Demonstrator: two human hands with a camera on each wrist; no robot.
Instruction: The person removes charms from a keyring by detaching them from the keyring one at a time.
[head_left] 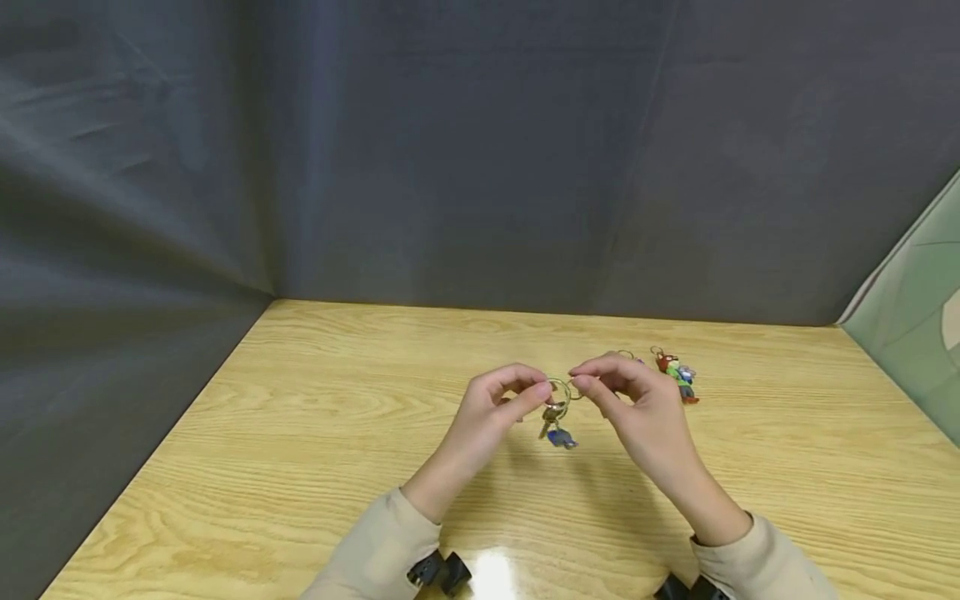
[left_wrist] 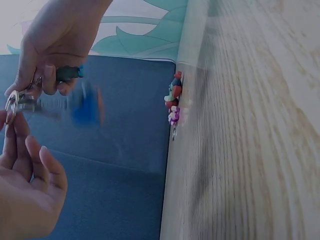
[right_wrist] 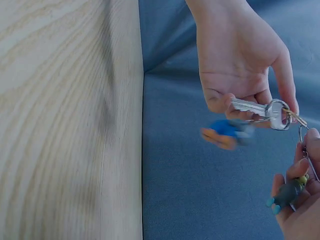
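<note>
Two hands meet above the table, thumb and forefinger pinched on each. The left hand clamps a round, gold-toned metal ring between its fingertips, while the right hand pinches a thin wire loop just beside it; whether loop and ring are linked, I cannot tell. From the ring, held between the hands, hangs a silvery key with a toothed blade and a rounded head. Next to it dangles a blue-and-orange charm, its shape blurred. A rounded dark grey-green figurine with teal feet lies against the curled fingers of the right hand.

Farther out, beyond the right hand, a small figure keychain in red, green and blue lies on the tabletop near a purple-and-white trinket. The table has a pale yellow wood grain in long wavy streaks. Smooth beige sleeves cover the forearms. Behind hangs a dark, creased cloth; at the right edge, a green fabric with leafy shapes.
</note>
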